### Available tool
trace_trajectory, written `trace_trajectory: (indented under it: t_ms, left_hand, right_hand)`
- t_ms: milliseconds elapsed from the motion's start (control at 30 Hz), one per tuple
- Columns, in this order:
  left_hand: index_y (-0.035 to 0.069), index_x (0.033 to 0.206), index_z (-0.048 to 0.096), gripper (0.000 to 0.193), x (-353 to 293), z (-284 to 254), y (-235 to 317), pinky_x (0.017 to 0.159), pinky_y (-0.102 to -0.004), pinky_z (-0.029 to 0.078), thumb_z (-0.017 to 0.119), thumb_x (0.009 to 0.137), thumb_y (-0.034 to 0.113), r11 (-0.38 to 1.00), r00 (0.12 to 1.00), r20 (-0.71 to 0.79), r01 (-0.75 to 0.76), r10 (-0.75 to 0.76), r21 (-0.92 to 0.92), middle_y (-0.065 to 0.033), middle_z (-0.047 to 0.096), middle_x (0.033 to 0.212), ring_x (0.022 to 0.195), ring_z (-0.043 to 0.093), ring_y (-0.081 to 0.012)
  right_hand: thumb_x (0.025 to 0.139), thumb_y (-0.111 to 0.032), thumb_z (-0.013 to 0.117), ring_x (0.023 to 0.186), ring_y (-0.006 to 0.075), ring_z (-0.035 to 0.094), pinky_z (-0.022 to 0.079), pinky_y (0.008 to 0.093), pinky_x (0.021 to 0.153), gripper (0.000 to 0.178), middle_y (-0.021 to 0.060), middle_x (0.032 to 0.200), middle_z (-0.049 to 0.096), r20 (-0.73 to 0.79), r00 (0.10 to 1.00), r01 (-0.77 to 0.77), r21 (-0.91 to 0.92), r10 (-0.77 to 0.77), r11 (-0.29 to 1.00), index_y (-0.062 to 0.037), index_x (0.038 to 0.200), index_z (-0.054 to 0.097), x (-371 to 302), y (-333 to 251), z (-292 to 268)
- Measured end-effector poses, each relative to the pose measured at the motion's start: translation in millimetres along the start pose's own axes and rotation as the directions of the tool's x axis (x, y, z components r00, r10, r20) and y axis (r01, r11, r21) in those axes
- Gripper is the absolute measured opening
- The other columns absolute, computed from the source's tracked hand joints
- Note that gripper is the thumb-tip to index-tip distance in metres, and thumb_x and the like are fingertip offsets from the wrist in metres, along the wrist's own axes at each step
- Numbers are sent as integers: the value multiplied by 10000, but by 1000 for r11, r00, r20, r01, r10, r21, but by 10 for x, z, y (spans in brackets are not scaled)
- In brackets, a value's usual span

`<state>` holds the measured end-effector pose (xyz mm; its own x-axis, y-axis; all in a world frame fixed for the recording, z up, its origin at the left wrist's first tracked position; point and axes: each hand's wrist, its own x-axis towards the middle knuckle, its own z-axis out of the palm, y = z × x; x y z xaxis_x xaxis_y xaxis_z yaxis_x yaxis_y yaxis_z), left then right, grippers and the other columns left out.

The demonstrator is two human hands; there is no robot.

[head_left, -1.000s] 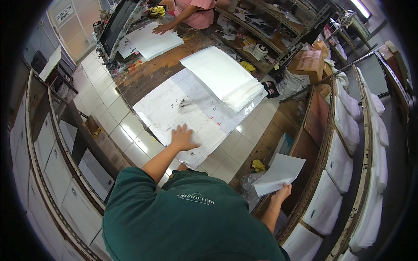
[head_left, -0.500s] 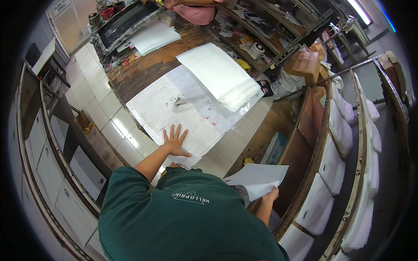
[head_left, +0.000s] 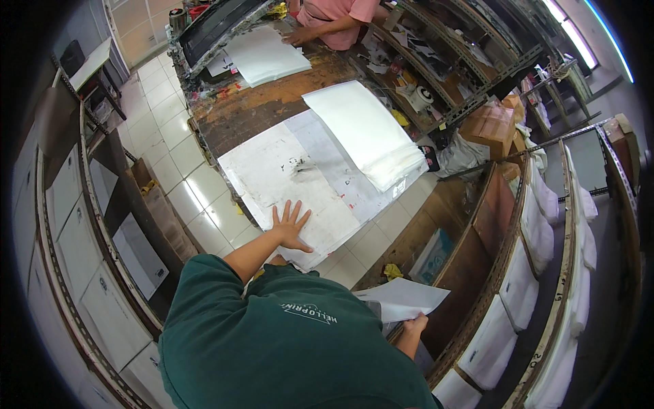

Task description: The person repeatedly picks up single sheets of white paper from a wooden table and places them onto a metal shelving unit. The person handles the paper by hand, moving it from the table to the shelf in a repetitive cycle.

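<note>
My left hand (head_left: 291,226) lies flat, fingers spread, on a large white ink-stained sheet (head_left: 286,174) that covers the near end of the wooden table (head_left: 259,109). My right hand (head_left: 413,326) hangs low at my right side and grips the edge of a white sheet (head_left: 402,298), held out roughly level over the floor. A thick stack of white sheets (head_left: 364,133) rests on the table beyond my left hand. My green shirt fills the lower middle of the view.
A person in a pink top (head_left: 334,15) works at the table's far end beside another white stack (head_left: 262,54) and a dark printing frame (head_left: 218,24). Racks holding white sheets (head_left: 538,225) run along the right. White cabinets (head_left: 75,225) line the left. Cardboard box (head_left: 492,123).
My right hand has swung the white sheet inward and lower toward my body. My left hand has stayed pressed on the stained sheet while the view shifted toward the table.
</note>
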<state>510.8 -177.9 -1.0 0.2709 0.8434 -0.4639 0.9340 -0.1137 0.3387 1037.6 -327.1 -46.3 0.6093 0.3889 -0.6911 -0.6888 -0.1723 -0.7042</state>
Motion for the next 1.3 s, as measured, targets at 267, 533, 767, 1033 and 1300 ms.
trace_trajectory:
  t_ms: [267,533,767,1033,1300]
  left_hand:
    - [192,1431,-43,1245,10,40,-19,947,-667,-114,576,526,782,1000,1000,10,8,-8,-28,-187,-174,1453,1310,-213,-411]
    - [175,1431,-35,1286,75,82,7,932,-683,-113,577,490,802,1000,1000,21,11,-11,-11,-197,-174,1450,1306,-209,-425]
    - [116,1419,-75,1318,121,76,8,918,-706,-95,574,502,805,1000,999,46,7,-8,26,-226,-203,1433,1287,-214,-466]
    - [121,1404,-140,1344,40,-74,184,937,-672,-124,648,507,737,997,991,125,51,-58,54,-215,-259,1417,1284,-271,-418]
    - [110,1397,-158,1354,52,-41,173,938,-683,-97,634,505,751,996,991,127,39,-50,86,-224,-258,1413,1279,-268,-433]
  right_hand:
    - [852,-161,380,1065,315,504,388,459,935,381,154,1158,506,34,999,43,-27,-42,999,31,1174,449,-169,38,37]
    - [805,-77,437,946,321,560,470,458,814,331,160,1067,538,-108,988,118,45,-113,992,41,1112,475,-171,128,-183]
    - [797,-37,465,822,250,563,480,403,757,228,116,925,567,-209,936,299,36,-285,954,5,1006,545,-304,256,-114]
    - [733,-16,479,686,185,564,462,322,650,182,69,729,595,-357,789,339,-427,-500,838,-28,859,610,-174,532,-234]
    - [719,-61,488,791,293,625,469,374,702,204,159,821,641,-400,703,197,-684,-588,702,-58,876,618,-624,469,-427]
